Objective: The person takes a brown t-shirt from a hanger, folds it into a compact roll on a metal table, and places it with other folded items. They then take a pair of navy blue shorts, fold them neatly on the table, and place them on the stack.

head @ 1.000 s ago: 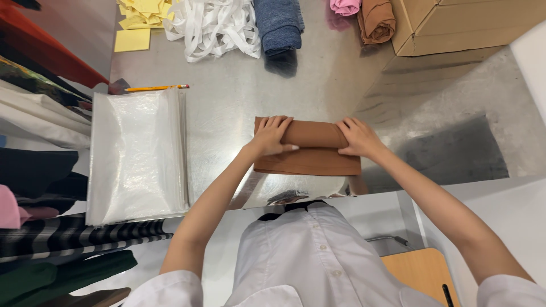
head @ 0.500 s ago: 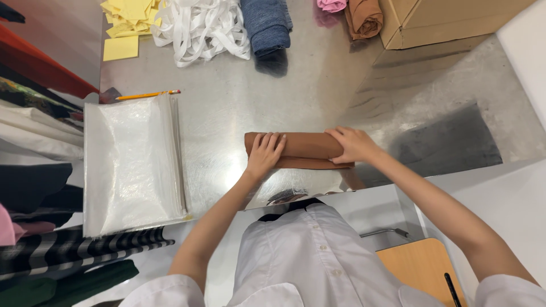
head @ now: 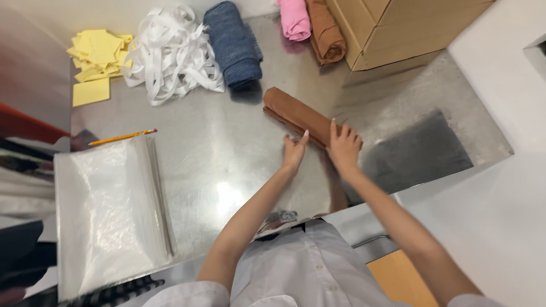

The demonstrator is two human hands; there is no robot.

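Right hand (head: 343, 149): palm down, fingers spread flat on the near end of the brown rolled cloth (head: 296, 115). Pressing it, not wrapped round it. Left hand (head: 294, 152): open, fingers together and pointing up, fingertips just touching the near edge of the same roll. No grip from either hand.

Brown rolled cloth: lies diagonal on the metal surface (head: 227, 165), far end up-left toward the blue roll (head: 234, 42), near end under the right hand. Looks like a tight tube along the visible length; the end under the palm is hidden, so can't tell if it's fully rolled.

Progress, my read: rolling looks mostly done, what's left seems to be the last bit at the hand end. It sits apart from the finished-looking rolls.

Further out: blue roll, pink roll (head: 295, 19) and another brown roll (head: 325, 29) stand at the far edge, the last two beside a cardboard box (head: 392, 28). White strip tangle (head: 170, 54) and yellow paper sheets (head: 96, 57) far left. Pencil (head: 122, 136) lies just above a stack of clear plastic bags (head: 108, 210) at near left. Dark grey patch (head: 421, 150) on the surface right of the hands; can't tell what it is.
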